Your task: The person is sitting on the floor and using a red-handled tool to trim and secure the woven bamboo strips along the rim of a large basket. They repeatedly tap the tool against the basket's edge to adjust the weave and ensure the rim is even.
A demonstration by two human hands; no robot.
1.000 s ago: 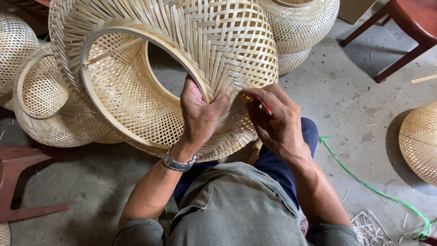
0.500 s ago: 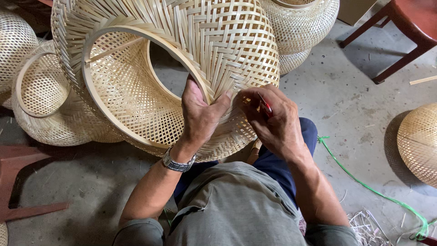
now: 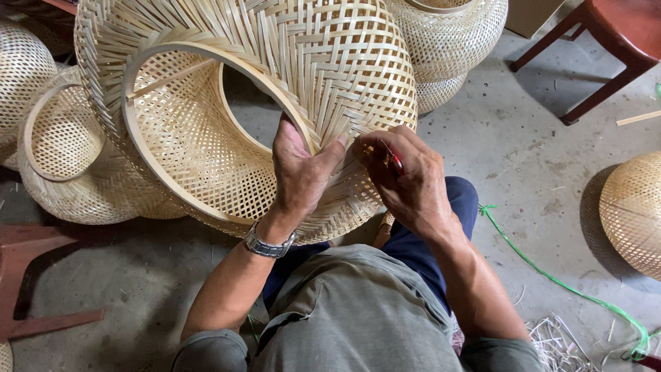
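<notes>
A large woven bamboo basket (image 3: 330, 62) lies tilted across my lap, its round opening turned to the left. My left hand (image 3: 299, 169) grips the wooden rim of that opening, thumb over the woven edge. My right hand (image 3: 406, 179) presses on the weave just right of the left thumb and holds a small red-handled tool (image 3: 394, 158), mostly hidden by the fingers. A metal watch (image 3: 268, 244) sits on my left wrist.
More woven bamboo baskets stand at the left (image 3: 62, 158), at the top right (image 3: 447, 41) and at the right edge (image 3: 633, 213). A dark red wooden stool (image 3: 613, 48) is at the top right. A green strap (image 3: 551, 275) and bamboo scraps lie on the concrete floor.
Both hands stay at the same spot on the rim. The right hand's fingers have shifted slightly against the weave.
</notes>
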